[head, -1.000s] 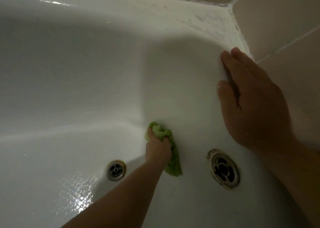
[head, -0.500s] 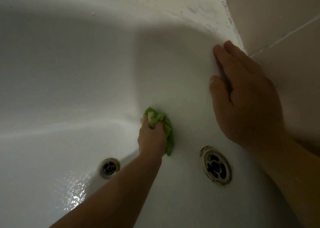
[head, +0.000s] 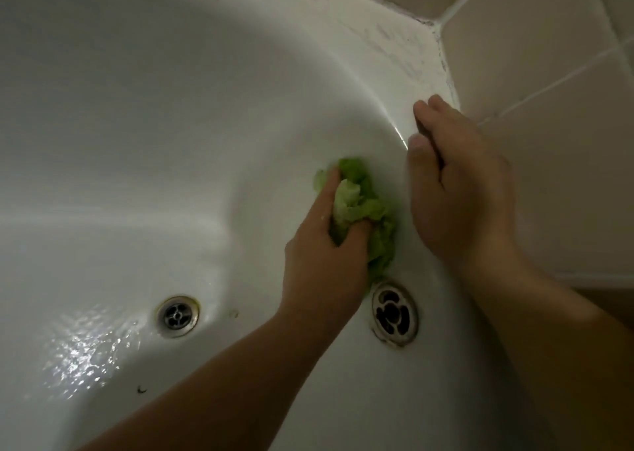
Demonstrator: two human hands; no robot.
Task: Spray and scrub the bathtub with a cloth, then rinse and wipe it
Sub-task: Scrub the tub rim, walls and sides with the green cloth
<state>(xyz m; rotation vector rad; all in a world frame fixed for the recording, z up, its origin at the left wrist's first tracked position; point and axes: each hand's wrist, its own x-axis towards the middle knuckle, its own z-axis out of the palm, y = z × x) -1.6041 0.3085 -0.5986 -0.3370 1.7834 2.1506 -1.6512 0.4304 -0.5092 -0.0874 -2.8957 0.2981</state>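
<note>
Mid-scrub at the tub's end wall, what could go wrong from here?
1. The crumpled green cloth gripped in the left hand hangs just above the round metal overflow grate; a downward stroke might snag it.
2. The right hand braces on the glossy white bathtub rim; it may slip.
3. Dark specks on the wet tub floor could be missed.

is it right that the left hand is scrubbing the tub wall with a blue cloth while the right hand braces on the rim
Not quite: the cloth is green, not blue, as the head view shows. The left hand does grip it against the tub wall, and the right hand braces on the rim.
</note>
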